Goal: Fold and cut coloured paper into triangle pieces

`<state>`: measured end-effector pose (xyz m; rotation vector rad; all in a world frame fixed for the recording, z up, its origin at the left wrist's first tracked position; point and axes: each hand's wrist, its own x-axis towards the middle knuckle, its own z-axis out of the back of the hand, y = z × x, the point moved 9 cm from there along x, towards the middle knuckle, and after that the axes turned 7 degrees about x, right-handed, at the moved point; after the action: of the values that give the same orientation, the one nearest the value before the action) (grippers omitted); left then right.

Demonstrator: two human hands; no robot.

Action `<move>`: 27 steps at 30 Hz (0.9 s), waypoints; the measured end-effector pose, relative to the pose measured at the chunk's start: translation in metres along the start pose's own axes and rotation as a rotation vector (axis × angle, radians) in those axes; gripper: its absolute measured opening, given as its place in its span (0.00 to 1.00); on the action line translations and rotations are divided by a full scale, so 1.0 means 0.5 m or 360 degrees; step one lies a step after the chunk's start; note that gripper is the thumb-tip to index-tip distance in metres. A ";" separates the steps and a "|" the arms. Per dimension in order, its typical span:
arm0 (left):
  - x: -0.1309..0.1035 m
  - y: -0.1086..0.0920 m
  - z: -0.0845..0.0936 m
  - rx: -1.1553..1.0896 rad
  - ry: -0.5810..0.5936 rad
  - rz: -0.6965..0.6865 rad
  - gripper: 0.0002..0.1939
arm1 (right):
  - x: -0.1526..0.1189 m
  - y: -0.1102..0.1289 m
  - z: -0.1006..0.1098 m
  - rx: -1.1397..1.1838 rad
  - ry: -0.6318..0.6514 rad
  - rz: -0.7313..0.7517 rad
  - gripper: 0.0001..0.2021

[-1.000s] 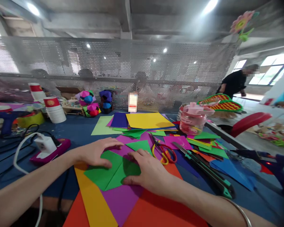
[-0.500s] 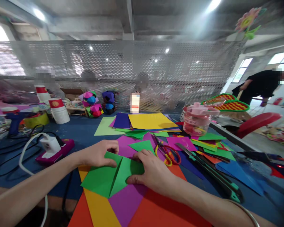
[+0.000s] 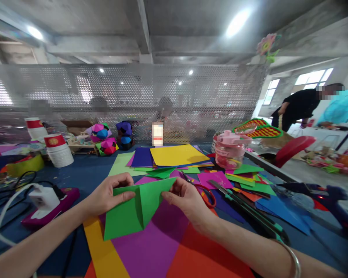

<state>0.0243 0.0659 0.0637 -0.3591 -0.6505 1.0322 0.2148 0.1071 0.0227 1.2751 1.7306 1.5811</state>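
A green sheet of paper (image 3: 127,216) with a crease down its middle is held up between both hands, its two halves angled to each other. My left hand (image 3: 111,195) pinches its upper left edge, thumb in front and fingers behind. On the other side, my right hand (image 3: 188,199) grips the upper right corner between thumb and fingers. Beneath lie a purple sheet (image 3: 145,251), an orange-yellow sheet (image 3: 104,247) and a red-orange sheet (image 3: 203,251). Scissors (image 3: 205,193) with a red handle lie partly hidden behind my right hand.
A box cutter (image 3: 249,208) and a glue gun (image 3: 321,193) lie right. Behind are stacked coloured sheets (image 3: 179,154) and a pink-lidded jar (image 3: 229,150). Paper cups (image 3: 59,150) and a power strip (image 3: 49,208) stand left. A person (image 3: 301,102) bends over far right.
Both hands have lifted the green sheet off the papers and tilted it up. My right hand has shifted to its upper corner. The camera view has turned slightly right and up.
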 end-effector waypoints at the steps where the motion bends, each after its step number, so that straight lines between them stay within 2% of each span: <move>1: -0.002 0.001 0.000 -0.0017 -0.0006 -0.0005 0.16 | -0.002 -0.001 -0.004 0.0006 0.0030 -0.0002 0.18; 12: -0.008 -0.005 0.001 -0.0138 -0.0029 -0.0095 0.14 | -0.011 0.010 -0.006 0.0098 -0.0049 0.0060 0.13; 20: -0.011 -0.004 -0.001 -0.0187 0.0029 -0.0101 0.12 | -0.012 0.022 -0.010 0.0052 -0.0037 0.0129 0.13; 27: -0.012 -0.013 0.002 -0.0162 0.0015 -0.0135 0.12 | -0.016 0.037 -0.013 -0.0001 -0.0021 0.0290 0.08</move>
<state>0.0259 0.0577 0.0662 -0.4210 -0.7057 0.9182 0.2190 0.0951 0.0398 1.4759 1.6448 1.6683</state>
